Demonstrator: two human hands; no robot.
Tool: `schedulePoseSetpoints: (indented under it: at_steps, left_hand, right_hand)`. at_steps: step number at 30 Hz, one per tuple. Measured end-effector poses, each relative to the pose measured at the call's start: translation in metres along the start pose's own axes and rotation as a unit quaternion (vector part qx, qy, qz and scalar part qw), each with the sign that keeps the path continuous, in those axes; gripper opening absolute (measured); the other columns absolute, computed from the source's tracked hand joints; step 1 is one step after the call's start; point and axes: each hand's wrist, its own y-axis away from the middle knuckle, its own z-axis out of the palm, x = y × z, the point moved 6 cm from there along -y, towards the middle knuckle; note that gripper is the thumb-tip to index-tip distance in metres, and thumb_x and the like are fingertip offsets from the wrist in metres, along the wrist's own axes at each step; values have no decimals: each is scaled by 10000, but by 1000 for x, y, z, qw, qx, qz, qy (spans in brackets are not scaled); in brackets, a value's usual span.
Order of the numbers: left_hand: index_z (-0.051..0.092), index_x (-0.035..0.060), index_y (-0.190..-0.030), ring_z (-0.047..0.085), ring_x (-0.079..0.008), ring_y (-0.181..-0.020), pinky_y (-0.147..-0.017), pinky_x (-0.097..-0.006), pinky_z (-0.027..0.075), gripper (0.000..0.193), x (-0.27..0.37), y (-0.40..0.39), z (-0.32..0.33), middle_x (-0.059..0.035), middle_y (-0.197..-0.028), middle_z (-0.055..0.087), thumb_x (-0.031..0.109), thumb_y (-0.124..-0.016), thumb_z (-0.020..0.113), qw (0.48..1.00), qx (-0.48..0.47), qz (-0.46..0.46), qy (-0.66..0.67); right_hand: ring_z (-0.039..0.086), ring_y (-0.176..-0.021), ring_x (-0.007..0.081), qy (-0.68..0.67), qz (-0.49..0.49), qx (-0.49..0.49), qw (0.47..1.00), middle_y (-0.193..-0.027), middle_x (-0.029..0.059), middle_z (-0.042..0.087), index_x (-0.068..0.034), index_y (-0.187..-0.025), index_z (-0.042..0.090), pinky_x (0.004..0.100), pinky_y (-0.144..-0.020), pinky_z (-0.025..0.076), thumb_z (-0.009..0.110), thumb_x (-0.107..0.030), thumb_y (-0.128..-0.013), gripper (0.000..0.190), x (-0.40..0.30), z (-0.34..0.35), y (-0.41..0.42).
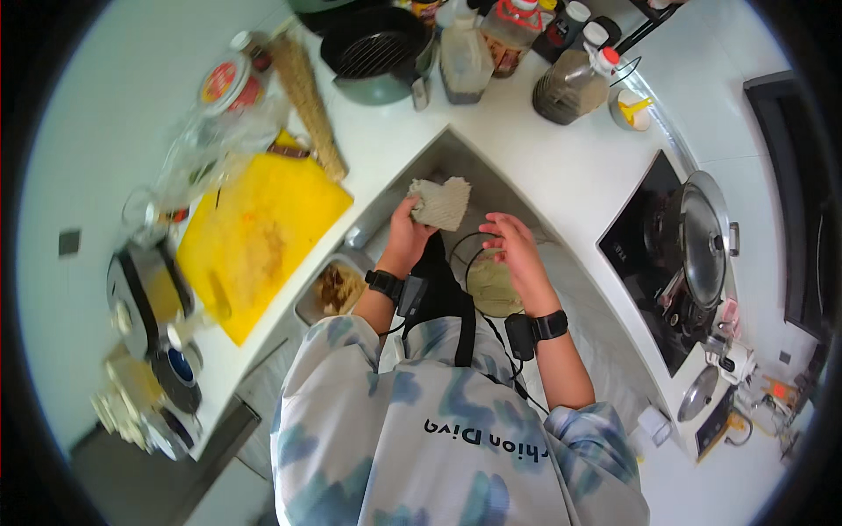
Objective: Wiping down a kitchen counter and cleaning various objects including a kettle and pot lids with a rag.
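Observation:
My left hand [406, 231] grips a crumpled beige textured cloth [445, 202] by its left edge, above the floor space framed by the corner counter. To the right, my right hand [516, 256] is raised with its fingers apart and slightly bent, holding nothing. It is close to the cloth but not touching it. Beneath the right hand is a round pale green object [495, 284] with a thin dark hoop beside it; what it is I cannot tell. Left of my left forearm, a metal container [337, 289] holds brown food scraps.
A yellow cutting board [266, 246] lies on the white countertop [388, 141] at left. An air fryer basket [378, 56] and several bottles [571, 85] line the back. At right, a lidded pan [704, 243] sits on a black cooktop [635, 243].

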Motion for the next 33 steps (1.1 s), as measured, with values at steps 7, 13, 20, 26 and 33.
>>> schedulePoseSetpoints:
  at_steps: [7,13,20,26,33]
  left_hand:
    - [435,-20,-1295,600,-325,-1130,-979,-457,509,360,-65,164,8,-185,-1251,570,144,-974,431,997,-38,53,-40]
    - [439,-12,-1305,591,-303,-1154,-994,-447,497,369,-87,265,-40,-179,-1271,561,166,-984,409,996,23,39,77]
    - [451,28,-1335,621,-262,-1099,-918,-380,536,372,-67,370,-132,-133,-1233,589,163,-994,390,974,144,118,129]
    - [485,17,-1322,619,-210,-1064,-873,-352,540,374,-77,432,-261,-114,-1200,602,121,-977,385,931,263,158,196]
    - [445,50,-1379,602,-169,-1043,-822,-317,500,438,-5,494,-350,-101,-1205,604,254,-991,463,890,337,307,-5]
  right_hand:
    - [584,-1076,163,-59,55,-131,988,-1196,52,611,-66,-1231,566,341,-909,457,571,-414,-948,449,114,3,81]
    - [602,-1083,155,-126,95,-233,960,-1194,53,624,-77,-1267,532,356,-923,480,595,-313,-958,394,166,47,146]
    - [618,-996,150,37,49,-245,968,-1120,48,629,-51,-1194,542,328,-840,507,643,-208,-917,334,221,134,192]
    - [597,-839,109,237,18,-239,941,-1031,24,614,-71,-1119,506,266,-635,454,666,-167,-872,310,289,239,225]
    - [612,-851,135,327,-95,-370,864,-1105,78,584,-46,-1277,459,291,-743,519,562,-200,-956,371,337,401,297]
